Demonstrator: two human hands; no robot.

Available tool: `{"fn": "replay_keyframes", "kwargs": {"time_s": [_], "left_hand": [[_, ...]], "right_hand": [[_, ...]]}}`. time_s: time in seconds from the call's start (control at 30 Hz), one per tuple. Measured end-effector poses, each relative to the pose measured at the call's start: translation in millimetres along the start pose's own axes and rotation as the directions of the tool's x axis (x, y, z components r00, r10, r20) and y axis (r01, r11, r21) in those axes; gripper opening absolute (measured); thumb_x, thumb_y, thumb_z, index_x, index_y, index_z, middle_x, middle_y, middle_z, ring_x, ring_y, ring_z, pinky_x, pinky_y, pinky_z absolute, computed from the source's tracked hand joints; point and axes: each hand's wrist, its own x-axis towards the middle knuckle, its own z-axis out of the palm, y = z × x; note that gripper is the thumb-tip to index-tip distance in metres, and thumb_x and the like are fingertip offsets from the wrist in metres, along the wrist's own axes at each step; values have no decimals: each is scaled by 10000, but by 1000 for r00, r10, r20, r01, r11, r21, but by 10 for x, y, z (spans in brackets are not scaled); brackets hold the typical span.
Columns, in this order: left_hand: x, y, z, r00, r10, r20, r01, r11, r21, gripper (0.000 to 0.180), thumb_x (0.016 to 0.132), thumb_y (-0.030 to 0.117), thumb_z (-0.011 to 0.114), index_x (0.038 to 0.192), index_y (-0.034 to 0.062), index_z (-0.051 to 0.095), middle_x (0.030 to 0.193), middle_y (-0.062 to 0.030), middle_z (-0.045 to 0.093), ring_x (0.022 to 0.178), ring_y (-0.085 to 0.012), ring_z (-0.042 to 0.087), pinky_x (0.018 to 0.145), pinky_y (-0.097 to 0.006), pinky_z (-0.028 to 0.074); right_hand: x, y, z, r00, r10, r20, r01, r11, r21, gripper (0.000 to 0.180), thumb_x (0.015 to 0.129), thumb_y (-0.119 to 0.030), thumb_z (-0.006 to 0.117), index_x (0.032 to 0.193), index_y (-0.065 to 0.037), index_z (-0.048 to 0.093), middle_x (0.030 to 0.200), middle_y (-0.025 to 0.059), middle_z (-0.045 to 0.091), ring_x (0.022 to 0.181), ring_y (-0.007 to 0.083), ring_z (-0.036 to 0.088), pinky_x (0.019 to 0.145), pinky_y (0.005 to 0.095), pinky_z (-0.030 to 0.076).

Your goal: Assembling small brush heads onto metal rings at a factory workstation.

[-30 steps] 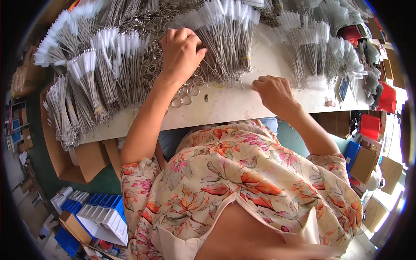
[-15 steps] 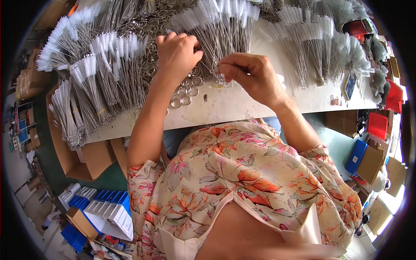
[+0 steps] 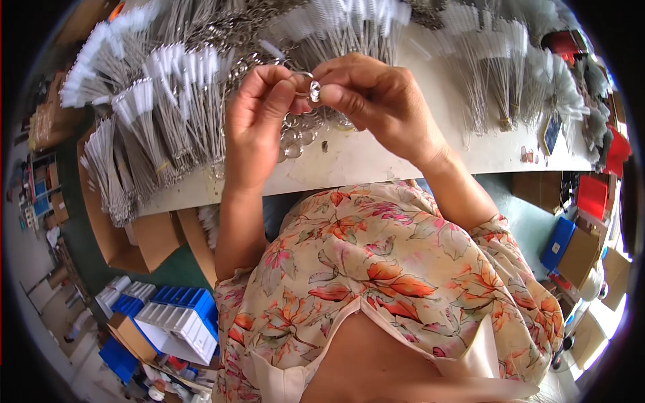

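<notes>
My left hand [image 3: 256, 124] and my right hand [image 3: 383, 101] meet above the table, both with fingers closed in a pinch. Between thumb and forefinger, the left holds a thin metal ring [image 3: 306, 75]. Against it, my right fingertips grip a small shiny looped metal piece [image 3: 314, 91]; whether a brush stem runs from it is hidden by the fingers. Loose metal rings [image 3: 295, 140] lie on the table below my left hand. Just beyond my hands is a fanned bundle of wire-stemmed brushes [image 3: 349, 30] with white bristle tips.
More bundled brushes [image 3: 178, 107] cover the table's left side, and others [image 3: 494, 74] stand at the right. The white tabletop [image 3: 403, 158] has its near edge close to my body. Cardboard boxes [image 3: 151, 238] and blue and white bins [image 3: 178, 322] are at lower left.
My left hand has turned and come back from the brush and ring pile, now showing a ring in its fingers. The right hand has moved up and left to meet it.
</notes>
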Motion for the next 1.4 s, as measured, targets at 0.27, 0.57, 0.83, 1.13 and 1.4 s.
{"fn": "replay_keyframes", "kwargs": {"time_s": [0.27, 0.57, 0.83, 1.13, 1.4], "left_hand": [[-228, 360, -151, 996, 71, 46, -68, 995, -72, 167, 824, 6, 593, 986, -35, 589, 935, -114, 636, 830, -124, 610, 747, -243, 515], [-421, 597, -208, 956, 288, 58, -275, 807, 522, 267, 744, -81, 616, 1009, -48, 608, 947, -116, 630, 807, -148, 634, 689, -227, 526], [-437, 475, -308, 746, 654, 127, -557, 507, 658, 294, 713, -76, 641, 1004, -46, 620, 953, -142, 632, 766, -158, 645, 661, -219, 528], [-442, 497, -433, 872, 477, 112, -469, 745, 474, 282, 764, -114, 576, 1045, -84, 581, 1006, -152, 608, 847, -137, 611, 716, -228, 519], [-453, 422, -709, 989, -147, -22, 133, 813, 567, 251, 804, 50, 630, 1050, 12, 604, 916, -66, 647, 796, -88, 596, 714, -201, 469]], "right_hand": [[0, -58, 327, 738, -670, 80, 631, 644, -433, 102, 648, -46, 669, 749, -42, 652, 862, 30, 621, 625, 159, 603, 501, 250, 481], [34, -153, 443, 851, -512, 120, 526, 831, -182, 114, 703, -87, 689, 809, -45, 677, 836, 46, 597, 607, 148, 564, 499, 250, 460], [98, -360, 587, 968, 163, 189, -233, 862, 450, 158, 825, -169, 645, 855, -15, 654, 636, -19, 552, 532, 28, 450, 476, 183, 357], [207, -310, 490, 934, 139, 330, -172, 982, 74, 153, 812, -146, 659, 878, -9, 636, 640, -13, 555, 518, 26, 463, 453, 175, 365], [-165, 388, 636, 942, -285, 178, 333, 859, -389, 96, 729, -75, 663, 824, -69, 649, 691, 22, 560, 568, 147, 533, 481, 243, 408]]}}
